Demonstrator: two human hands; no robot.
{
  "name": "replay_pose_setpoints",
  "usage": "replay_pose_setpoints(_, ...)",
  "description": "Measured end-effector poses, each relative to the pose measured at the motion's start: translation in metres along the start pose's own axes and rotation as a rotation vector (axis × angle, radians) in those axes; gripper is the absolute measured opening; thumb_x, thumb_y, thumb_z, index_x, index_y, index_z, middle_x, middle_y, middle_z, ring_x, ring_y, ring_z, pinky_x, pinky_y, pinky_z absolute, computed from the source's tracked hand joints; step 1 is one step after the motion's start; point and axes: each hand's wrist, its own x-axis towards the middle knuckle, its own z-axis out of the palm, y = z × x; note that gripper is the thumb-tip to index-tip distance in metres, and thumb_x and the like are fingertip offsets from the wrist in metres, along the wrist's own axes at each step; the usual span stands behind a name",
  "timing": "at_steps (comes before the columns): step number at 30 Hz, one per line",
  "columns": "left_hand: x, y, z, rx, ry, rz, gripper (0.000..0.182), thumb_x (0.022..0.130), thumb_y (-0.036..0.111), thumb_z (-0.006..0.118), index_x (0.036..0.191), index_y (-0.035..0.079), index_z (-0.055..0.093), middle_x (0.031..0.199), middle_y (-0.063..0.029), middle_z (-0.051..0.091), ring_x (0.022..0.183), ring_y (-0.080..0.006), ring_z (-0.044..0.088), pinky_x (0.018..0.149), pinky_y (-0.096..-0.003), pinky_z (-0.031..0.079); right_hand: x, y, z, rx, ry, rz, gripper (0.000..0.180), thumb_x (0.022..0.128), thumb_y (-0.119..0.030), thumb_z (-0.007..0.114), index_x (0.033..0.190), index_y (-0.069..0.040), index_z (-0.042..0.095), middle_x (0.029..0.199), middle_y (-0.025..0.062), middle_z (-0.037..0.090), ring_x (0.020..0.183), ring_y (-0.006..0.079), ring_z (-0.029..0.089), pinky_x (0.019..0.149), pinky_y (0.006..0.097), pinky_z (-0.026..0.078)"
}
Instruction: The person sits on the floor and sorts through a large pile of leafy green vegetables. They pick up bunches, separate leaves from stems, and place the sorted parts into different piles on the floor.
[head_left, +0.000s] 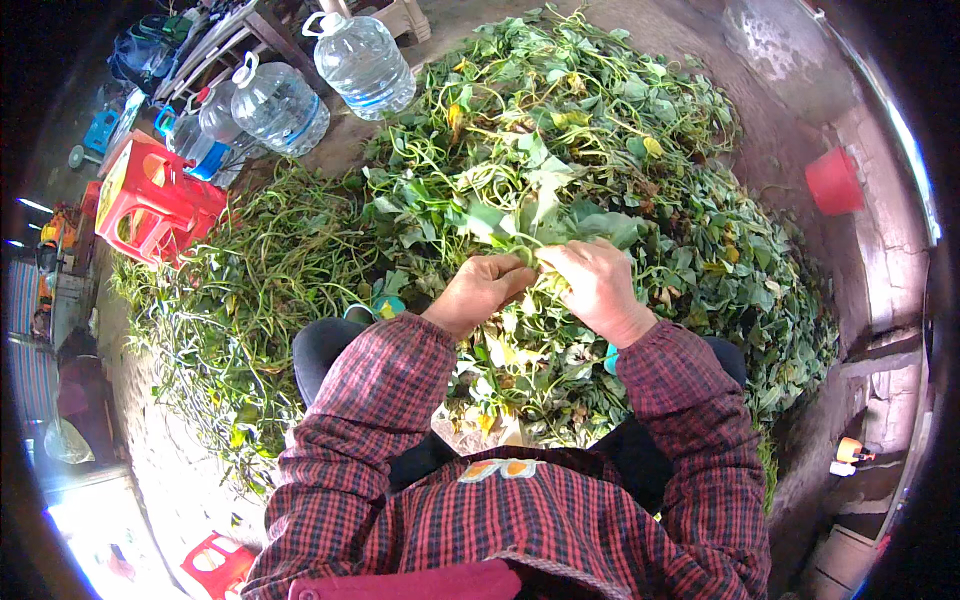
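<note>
Both my hands meet in front of me over a large heap of leafy green vines (660, 135). My left hand (484, 289) pinches a green vine stem (525, 251) between thumb and fingers. Close beside it, my right hand (596, 285) grips the same bunch of stems, its fingertips nearly touching the left ones. Broad leaves (600, 221) spread out just beyond my fingers, some of them blurred. To the left lies a pile of mostly bare green stems (277, 225). Yellowed leaves (517, 352) lie below my hands, between my knees.
Large clear plastic water bottles (364, 67) stand at the upper left beside a red plastic stool (154, 202). Another red stool (217, 566) is at the lower left. A red bucket (834, 180) is by the right wall. My dark-trousered knee (322, 352) borders the stem pile.
</note>
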Motion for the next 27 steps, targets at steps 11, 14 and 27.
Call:
replay_pose_setpoints(11, 0.011, 0.009, -0.034, -0.291, 0.250, 0.149, 0.032, 0.095, 0.029, 0.041, 0.094, 0.003, 0.059, 0.051, 0.0033, 0.040, 0.039, -0.0053, 0.031, 0.037, -0.0229, 0.023, -0.015, -0.034, 0.011, 0.815, -0.561, 0.086, 0.018, 0.077, -0.006, 0.062, 0.094, -0.001, 0.057, 0.081, 0.0097, 0.057, 0.074, 0.0232, 0.057, 0.068, 0.0314, 0.046)
replay_pose_setpoints(14, 0.002, 0.010, -0.033, 0.033, 0.136, 0.196, 0.033, 0.095, 0.029, 0.041, 0.094, 0.002, 0.061, 0.054, 0.0022, 0.047, 0.043, -0.0046, 0.036, 0.040, -0.0213, 0.028, -0.006, -0.024, -0.002, 1.052, -0.640, 0.380, 0.016, 0.091, -0.018, 0.052, 0.093, -0.003, 0.058, 0.085, 0.0073, 0.062, 0.078, 0.0157, 0.059, 0.071, 0.0326, 0.048)
replay_pose_setpoints(27, 0.003, 0.000, -0.020, 0.664, 0.148, 0.585, 0.017, 0.085, 0.011, 0.059, 0.097, 0.000, 0.065, 0.084, -0.0118, 0.065, 0.080, -0.0202, 0.062, 0.072, -0.0319, 0.048, -0.006, 0.003, -0.012, 1.704, -0.291, 0.665, 0.013, 0.093, -0.019, 0.050, 0.090, -0.006, 0.048, 0.069, -0.0009, 0.047, 0.067, 0.0133, 0.053, 0.075, 0.0318, 0.047)
